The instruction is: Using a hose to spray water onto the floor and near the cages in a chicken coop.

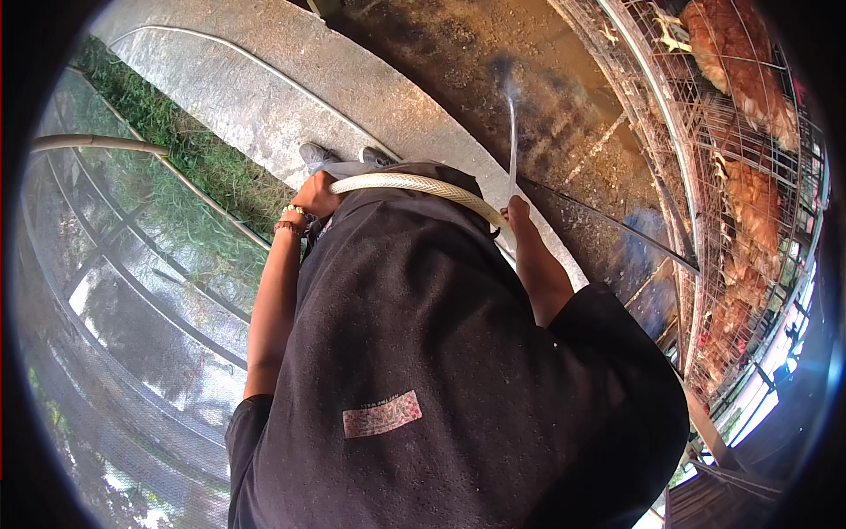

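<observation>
A pale braided hose (423, 183) arches across the front of my body at waist height. My left hand (316, 196), with bracelets at the wrist, is closed around it on the left. On the right, my right hand (517, 213) grips the hose near its end, the fingers partly hidden by the hand itself. A stream of water (513, 139) shoots from that end onto the wet, dirty floor (456, 46) beneath the cages.
I stand on a raised concrete walkway (264, 99), where a thin hose (291, 82) lies along the surface. Wire cages (700, 145) with brown hens (753, 205) line the right. A dark bar (615, 225) crosses the floor channel. Grass (198, 149) and netting (152, 264) border the left.
</observation>
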`<state>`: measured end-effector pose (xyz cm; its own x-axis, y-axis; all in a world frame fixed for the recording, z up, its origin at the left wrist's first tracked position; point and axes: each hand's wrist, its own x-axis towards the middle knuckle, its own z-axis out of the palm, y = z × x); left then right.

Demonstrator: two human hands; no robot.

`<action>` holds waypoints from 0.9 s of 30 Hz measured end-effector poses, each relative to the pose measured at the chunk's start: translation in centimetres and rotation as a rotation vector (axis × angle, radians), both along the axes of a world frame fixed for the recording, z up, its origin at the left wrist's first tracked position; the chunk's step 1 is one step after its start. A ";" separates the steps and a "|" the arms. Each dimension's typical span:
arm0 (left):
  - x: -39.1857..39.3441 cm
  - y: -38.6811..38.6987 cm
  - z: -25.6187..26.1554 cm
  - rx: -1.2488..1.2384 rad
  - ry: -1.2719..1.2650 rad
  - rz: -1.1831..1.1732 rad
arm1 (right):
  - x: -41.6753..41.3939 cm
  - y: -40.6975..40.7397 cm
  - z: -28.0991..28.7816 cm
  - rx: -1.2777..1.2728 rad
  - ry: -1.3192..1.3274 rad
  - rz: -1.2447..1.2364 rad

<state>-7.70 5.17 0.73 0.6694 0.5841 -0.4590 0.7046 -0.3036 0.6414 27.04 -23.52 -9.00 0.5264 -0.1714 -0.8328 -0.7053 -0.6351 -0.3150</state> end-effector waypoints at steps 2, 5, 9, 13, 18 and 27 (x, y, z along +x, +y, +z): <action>-0.7 -0.2 -0.8 0.039 -0.034 0.025 | 0.0 0.8 0.4 -0.009 0.000 0.008; 0.5 -0.4 0.7 0.045 -0.067 0.054 | 0.1 0.3 0.2 0.006 -0.034 -0.027; 0.5 0.1 1.1 -0.002 0.009 0.088 | 0.0 1.2 0.5 -0.003 -0.079 -0.048; -0.1 0.2 0.7 0.029 -0.136 0.176 | -0.7 1.9 1.0 -0.040 -0.114 0.017; -0.2 1.4 0.9 0.085 -0.081 0.152 | -1.3 1.3 0.5 -0.059 -0.030 0.078; -8.4 4.7 -6.4 0.119 0.026 0.251 | -3.7 3.4 2.1 -0.173 0.050 0.108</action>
<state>-16.12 9.91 -5.63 0.4856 0.7812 -0.3924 0.7833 -0.1896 0.5921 23.32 -20.09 -6.95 0.5086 -0.2588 -0.8212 -0.6419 -0.7497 -0.1613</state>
